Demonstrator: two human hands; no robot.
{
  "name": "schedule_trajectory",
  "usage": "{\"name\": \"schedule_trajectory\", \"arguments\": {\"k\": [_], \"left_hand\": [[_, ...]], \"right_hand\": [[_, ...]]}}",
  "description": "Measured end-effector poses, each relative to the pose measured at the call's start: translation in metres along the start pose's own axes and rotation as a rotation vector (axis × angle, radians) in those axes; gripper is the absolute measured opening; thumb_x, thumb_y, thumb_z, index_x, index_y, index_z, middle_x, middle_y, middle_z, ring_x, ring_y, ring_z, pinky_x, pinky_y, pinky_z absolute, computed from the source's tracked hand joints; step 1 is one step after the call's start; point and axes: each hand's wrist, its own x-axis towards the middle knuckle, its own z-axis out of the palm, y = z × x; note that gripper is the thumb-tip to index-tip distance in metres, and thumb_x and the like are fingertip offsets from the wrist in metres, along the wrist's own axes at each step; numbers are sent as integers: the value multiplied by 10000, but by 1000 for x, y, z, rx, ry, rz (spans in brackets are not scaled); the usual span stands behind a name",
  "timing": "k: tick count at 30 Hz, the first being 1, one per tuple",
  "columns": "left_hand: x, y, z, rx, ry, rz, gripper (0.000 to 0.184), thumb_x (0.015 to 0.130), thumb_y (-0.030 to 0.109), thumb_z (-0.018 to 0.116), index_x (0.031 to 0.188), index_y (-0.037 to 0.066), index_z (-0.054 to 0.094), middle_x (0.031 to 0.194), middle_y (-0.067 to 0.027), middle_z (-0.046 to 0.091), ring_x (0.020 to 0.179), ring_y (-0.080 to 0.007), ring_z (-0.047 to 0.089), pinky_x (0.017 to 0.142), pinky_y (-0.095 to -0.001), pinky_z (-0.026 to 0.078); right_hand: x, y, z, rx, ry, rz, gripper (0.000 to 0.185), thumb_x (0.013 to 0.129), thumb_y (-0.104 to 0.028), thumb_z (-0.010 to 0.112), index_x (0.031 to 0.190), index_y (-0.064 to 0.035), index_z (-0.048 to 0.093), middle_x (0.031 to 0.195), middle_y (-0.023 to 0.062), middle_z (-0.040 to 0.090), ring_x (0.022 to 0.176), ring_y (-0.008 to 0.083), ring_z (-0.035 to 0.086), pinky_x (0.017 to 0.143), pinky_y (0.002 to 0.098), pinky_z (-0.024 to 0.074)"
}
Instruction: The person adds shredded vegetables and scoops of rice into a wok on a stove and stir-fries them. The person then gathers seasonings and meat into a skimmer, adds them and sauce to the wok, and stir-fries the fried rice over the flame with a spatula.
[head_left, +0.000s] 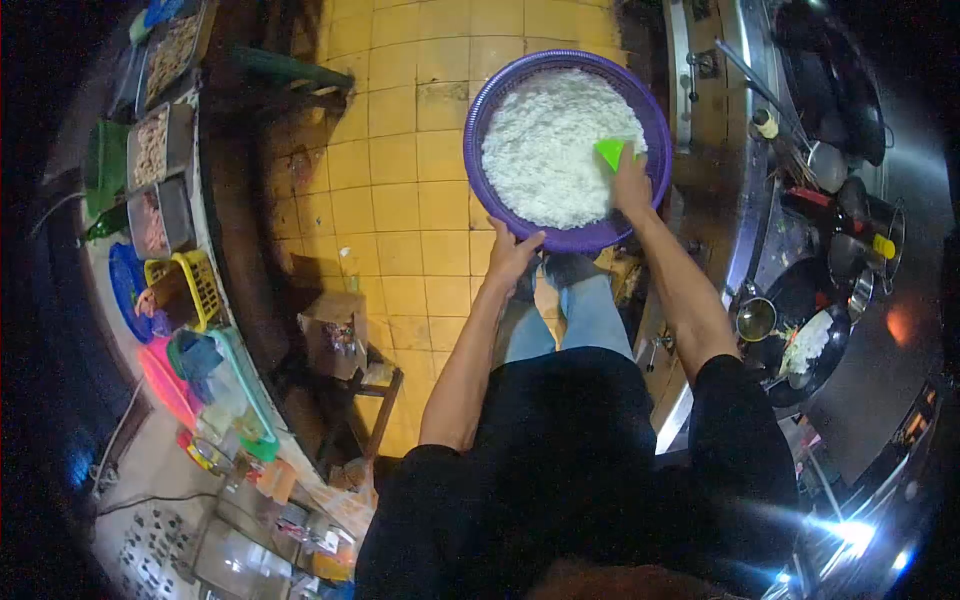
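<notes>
A round purple basket point(482, 198) full of white rice point(560, 145) is in front of my legs, above the yellow tiled floor. At its near left rim, my left hand point(512, 255) is closed on the edge, thumb and fingers round it. My right hand point(632, 185) reaches over the right side of the basket and grips a bright green scoop point(611, 152). The scoop's end rests at the rice surface, and part of it is hidden by my fingers.
Along the right runs a stove counter with a wok point(835, 345) holding rice, a ladle point(756, 318) and bottles. The left counter carries metal trays point(176, 215) of food, a yellow basket point(203, 288) and plastic tubs. A cardboard box point(333, 335) sits below it.
</notes>
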Motion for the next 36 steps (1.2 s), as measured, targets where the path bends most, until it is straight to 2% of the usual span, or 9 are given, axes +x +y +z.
{"name": "schedule_trajectory", "arguments": {"k": [8,10,14,17,21,27,30,34,36], "left_hand": [[6,-5,-4,-5,-24,-145,1078,845,145,665,1434,61,-234,1391,-141,393,1165,-226,497,980,-348,406],[-16,17,13,-164,-19,-118,584,960,310,511,1421,133,200,1225,-84,481,1030,-233,524,960,-435,409],[-6,4,-4,-55,-15,-183,536,940,285,538,1399,179,282,1281,-72,467,1083,-241,508,953,-451,400],[-10,26,2,177,-42,-184,862,850,218,642,1483,144,62,1430,-118,364,1251,-281,431,1017,-433,349],[18,18,22,654,282,432,784,852,220,641,1465,-4,207,1447,-197,364,1313,-312,382,1043,-360,354],[17,65,125,115,-57,290,473,970,200,515,1389,14,400,1397,-196,419,1243,-230,455,982,-332,406],[1,77,148,333,-78,423,507,960,273,532,1368,-7,417,1314,-146,501,1166,-236,494,899,-388,441],[-36,101,162,948,83,1217,261,834,73,641,1086,15,615,1074,-159,584,1014,-319,557,890,-389,431],[-48,111,163,988,-16,1222,238,825,79,656,1054,19,632,1053,-156,591,1005,-321,561,887,-396,431]], "right_hand": [[-24,-55,40,123,-126,91,609,797,-53,528,1358,-36,292,1210,302,421,940,507,578,821,500,505],[-17,-31,40,158,-193,-5,534,778,-77,564,1274,-41,370,1141,296,489,911,494,592,807,505,503],[-14,6,12,412,-254,76,503,766,-69,561,1240,-39,395,1017,301,559,884,505,591,807,505,493],[-43,3,-2,1197,-192,441,425,801,31,459,1210,-78,420,814,160,606,650,299,627,458,357,489],[-68,0,-10,1635,-172,618,365,803,52,399,1135,-81,474,867,117,570,564,194,554,370,265,385],[-114,-5,-75,1754,-146,591,138,857,12,439,990,3,478,772,126,514,545,207,529,405,286,389],[-119,5,-81,1768,-155,521,278,823,46,432,1091,-16,471,756,89,532,502,176,522,386,277,381],[-124,11,-89,1759,-25,407,409,798,71,412,1183,-62,452,809,85,547,514,171,530,382,273,409],[-134,11,-104,1676,-65,383,528,775,87,401,1271,-95,407,847,90,561,524,162,532,377,268,413]]}}
